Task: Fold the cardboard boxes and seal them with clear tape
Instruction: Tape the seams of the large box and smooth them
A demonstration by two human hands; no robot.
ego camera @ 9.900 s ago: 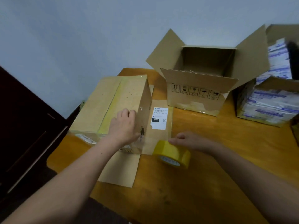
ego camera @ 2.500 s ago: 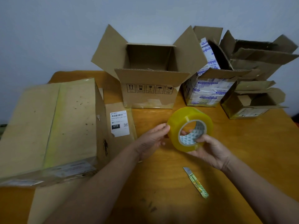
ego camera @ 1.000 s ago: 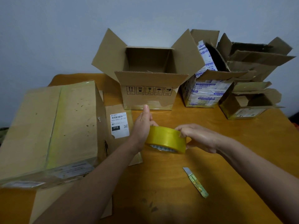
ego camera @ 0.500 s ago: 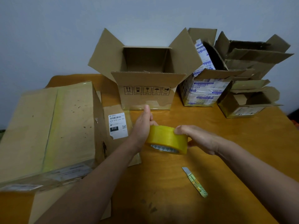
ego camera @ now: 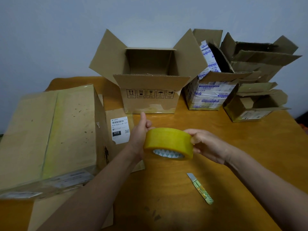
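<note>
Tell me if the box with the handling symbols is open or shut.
Open: the box has all four top flaps splayed outward, and its bare inner walls show.

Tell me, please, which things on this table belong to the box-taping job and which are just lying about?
In the job: tape, gripped by left hand and right hand; taped box; open box; knife, likely for cutting tape.
Lying about, for now: printed box; torn box; small box.
</note>
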